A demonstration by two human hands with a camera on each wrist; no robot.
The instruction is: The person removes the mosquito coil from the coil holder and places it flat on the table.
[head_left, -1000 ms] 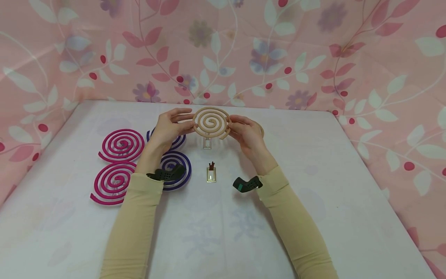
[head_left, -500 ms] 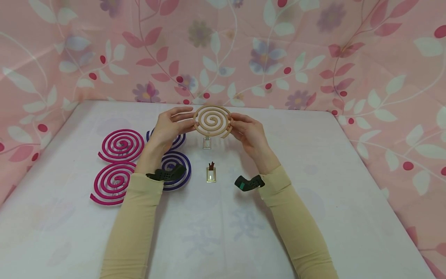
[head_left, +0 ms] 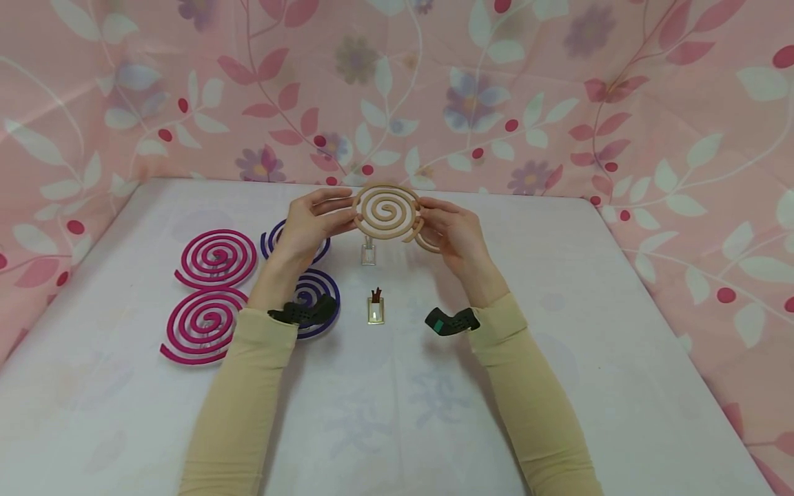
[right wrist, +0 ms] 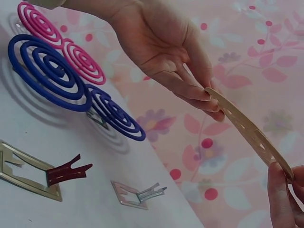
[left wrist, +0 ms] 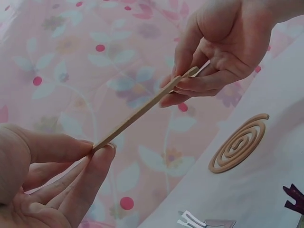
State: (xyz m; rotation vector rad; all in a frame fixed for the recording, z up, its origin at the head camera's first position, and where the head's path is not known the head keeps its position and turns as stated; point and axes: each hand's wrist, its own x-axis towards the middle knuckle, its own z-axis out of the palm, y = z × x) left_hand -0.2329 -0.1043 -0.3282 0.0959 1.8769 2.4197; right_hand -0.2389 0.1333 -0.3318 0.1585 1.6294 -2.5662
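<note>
- Straight ahead of me, a flat tan spiral coil [head_left: 387, 209] is held up clear of the white cloth-covered table [head_left: 397, 413], between two bare hands.
- The left hand [head_left: 305, 231] pinches one edge between thumb and fingers; the right hand [head_left: 463, 235] pinches the opposite edge, near the coil's loose outer tail. Neither hand is spread wide. Gripping both sides probably steadies something so thin, and I'd guess brittle.
- Fingers keep to the rim, leaving the inner turns unpressed, perhaps to spare them strain.
- A second tan coil [left wrist: 236, 146] lies on the table near the right hand, within easy reach.
- To the left are two bright pink spiral coils [head_left: 218, 257] and two deep blue spiral coils [right wrist: 56, 70]. The blue ones sit above their shadows, seemingly propped on metal stands.
- Between the forearms stands a gold-rimmed metal stand with a red-brown forked prong [right wrist: 69, 173]; beyond it, a silvery metal stand [right wrist: 151, 192]. Their upright forks look shaped to bear coils.
</note>
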